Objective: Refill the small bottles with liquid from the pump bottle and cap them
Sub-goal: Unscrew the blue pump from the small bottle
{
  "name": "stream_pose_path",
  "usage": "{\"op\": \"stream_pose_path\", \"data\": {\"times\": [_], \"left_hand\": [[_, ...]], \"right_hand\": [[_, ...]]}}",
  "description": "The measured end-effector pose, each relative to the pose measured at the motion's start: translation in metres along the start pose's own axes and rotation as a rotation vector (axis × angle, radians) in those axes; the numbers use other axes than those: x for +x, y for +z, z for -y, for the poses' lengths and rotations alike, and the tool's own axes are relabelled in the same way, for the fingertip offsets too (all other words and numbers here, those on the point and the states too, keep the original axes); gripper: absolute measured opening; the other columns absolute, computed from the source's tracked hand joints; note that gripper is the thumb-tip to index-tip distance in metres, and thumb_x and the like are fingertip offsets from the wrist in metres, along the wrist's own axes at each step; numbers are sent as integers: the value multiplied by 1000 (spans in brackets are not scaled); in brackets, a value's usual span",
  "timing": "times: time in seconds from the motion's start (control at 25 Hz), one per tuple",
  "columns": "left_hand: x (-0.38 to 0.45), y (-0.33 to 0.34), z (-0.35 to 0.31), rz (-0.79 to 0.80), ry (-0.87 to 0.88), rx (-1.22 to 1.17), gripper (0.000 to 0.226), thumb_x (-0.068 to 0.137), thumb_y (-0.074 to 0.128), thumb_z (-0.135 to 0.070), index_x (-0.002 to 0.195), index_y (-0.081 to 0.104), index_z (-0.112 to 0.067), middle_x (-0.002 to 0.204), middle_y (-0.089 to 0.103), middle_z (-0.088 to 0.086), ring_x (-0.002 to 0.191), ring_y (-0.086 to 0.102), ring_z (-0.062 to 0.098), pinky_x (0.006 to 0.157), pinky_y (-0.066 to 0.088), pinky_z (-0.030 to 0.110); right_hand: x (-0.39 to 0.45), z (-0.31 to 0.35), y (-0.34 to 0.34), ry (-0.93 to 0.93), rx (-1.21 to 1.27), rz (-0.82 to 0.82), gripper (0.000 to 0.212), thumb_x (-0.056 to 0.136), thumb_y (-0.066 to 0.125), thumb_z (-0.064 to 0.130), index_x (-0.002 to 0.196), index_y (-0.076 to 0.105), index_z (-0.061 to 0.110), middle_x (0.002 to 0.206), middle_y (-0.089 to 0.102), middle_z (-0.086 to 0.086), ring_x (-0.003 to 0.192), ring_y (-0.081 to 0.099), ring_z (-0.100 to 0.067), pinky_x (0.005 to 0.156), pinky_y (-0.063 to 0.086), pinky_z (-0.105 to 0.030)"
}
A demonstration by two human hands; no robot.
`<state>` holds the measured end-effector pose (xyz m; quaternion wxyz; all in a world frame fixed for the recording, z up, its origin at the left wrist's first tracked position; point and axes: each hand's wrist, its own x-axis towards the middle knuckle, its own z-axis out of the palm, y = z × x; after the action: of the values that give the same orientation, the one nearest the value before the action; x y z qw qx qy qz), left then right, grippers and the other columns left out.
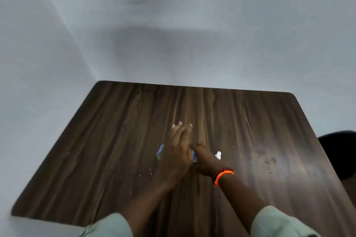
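A dark brown wood-grain table with rounded far corners is seen from above, set against pale grey-blue walls that meet in a corner at the upper left. Both arms are stretched forward over the middle of the tabletop, and pale green sleeves are seen at the bottom edge.

The left hand is held out with its fingers straight and close together, pointing away from the person; nothing is seen to be gripped by it. Beneath and partly behind this hand a blue-and-white object is glimpsed, with another sliver of blue and white showing between the two hands; it is too hidden and blurred to be identified.

The right hand is laid against the left hand's thumb side, its fingers covered by the left hand, so whether it is holding anything cannot be told. Its wrist is ringed by a bright orange band and a dark red beaded bracelet.

Just beyond the right wrist a small white bottle-like item is seen on the table, largely hidden by the hand. Small pale crumbs are scattered over the wood near the hands, and a smudged patch is visible further right. A dark rounded shape is cut off at the right edge.
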<state>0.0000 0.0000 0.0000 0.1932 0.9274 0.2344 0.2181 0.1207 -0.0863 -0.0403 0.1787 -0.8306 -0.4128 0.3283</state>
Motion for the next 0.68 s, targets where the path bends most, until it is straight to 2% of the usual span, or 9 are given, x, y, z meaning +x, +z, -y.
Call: {"op": "stream_pose_path", "data": {"times": [0.12, 0.2, 0.28, 0.4, 0.48, 0.52, 0.56, 0.64, 0.68], "left_hand": [[-35, 16, 1, -3, -91, -111, 56, 98, 34, -14, 144, 64, -3, 144, 70, 16, 139, 65, 30, 118, 52, 46], [-60, 29, 3, 30, -195, -156, 58, 95, 35, -14, 142, 67, -4, 141, 72, 14, 134, 69, 27, 117, 49, 35], [-69, 42, 13, 30, -337, -216, 54, 97, 41, -9, 145, 65, -8, 148, 67, 11, 139, 64, 23, 123, 44, 29], [-78, 46, 10, 205, -501, -347, 57, 104, 56, -5, 157, 48, -25, 160, 56, 14, 152, 51, 28, 128, 38, 36], [-76, 47, 5, 233, -509, -459, 74, 107, 52, -2, 147, 32, -60, 151, 55, 39, 148, 50, 50, 128, 31, 44], [-75, 49, 6, 220, -493, -516, 79, 108, 50, 2, 145, 29, -64, 145, 55, 46, 145, 49, 58, 129, 30, 50], [-74, 47, 8, 246, -459, -532, 72, 108, 53, 2, 148, 36, -54, 146, 57, 41, 145, 51, 55, 129, 33, 49], [-74, 39, 10, 264, -377, -550, 47, 104, 65, -1, 148, 58, -16, 146, 66, 18, 142, 61, 33, 122, 46, 41], [-76, 37, 10, 235, -362, -584, 41, 104, 68, -4, 144, 63, -10, 141, 70, 9, 137, 66, 22, 117, 51, 37]], "right_hand": [[4, 5, 5, 48, -78, -75, 18, 91, 62, 24, 107, 63, 33, 100, 48, 22, 113, 64, -13, 114, 19, -80], [2, 11, 5, 90, -96, -98, 11, 92, 59, 22, 87, 61, 31, 102, 51, 20, 114, 64, -13, 112, 13, -82], [1, 16, 1, 111, -71, -113, 9, 89, 58, 17, 85, 62, 24, 103, 57, 19, 110, 66, -13, 112, 12, -81], [-12, 18, -4, 48, 0, -180, 5, 82, 63, 10, 85, 65, 13, 79, 54, 20, 87, 60, -8, 113, 34, -69], [-26, 21, -9, -38, 62, -251, 4, 79, 69, 10, 80, 67, 7, 71, 59, 14, 77, 59, -10, 96, 52, -52], [-35, 23, -11, -68, 101, -271, 6, 79, 73, 12, 78, 70, 6, 72, 65, 9, 75, 62, -12, 89, 54, -46], [-43, 25, -14, -86, 149, -278, 7, 78, 78, 13, 77, 72, 8, 74, 70, 6, 74, 65, -10, 85, 54, -40], [-57, 27, -17, -96, 285, -266, 16, 75, 87, 17, 83, 75, 10, 79, 75, 3, 77, 70, -9, 82, 54, -32], [-62, 27, -18, -89, 367, -281, 23, 73, 91, 19, 87, 76, 10, 81, 76, 2, 78, 71, -9, 78, 56, -28]]}}
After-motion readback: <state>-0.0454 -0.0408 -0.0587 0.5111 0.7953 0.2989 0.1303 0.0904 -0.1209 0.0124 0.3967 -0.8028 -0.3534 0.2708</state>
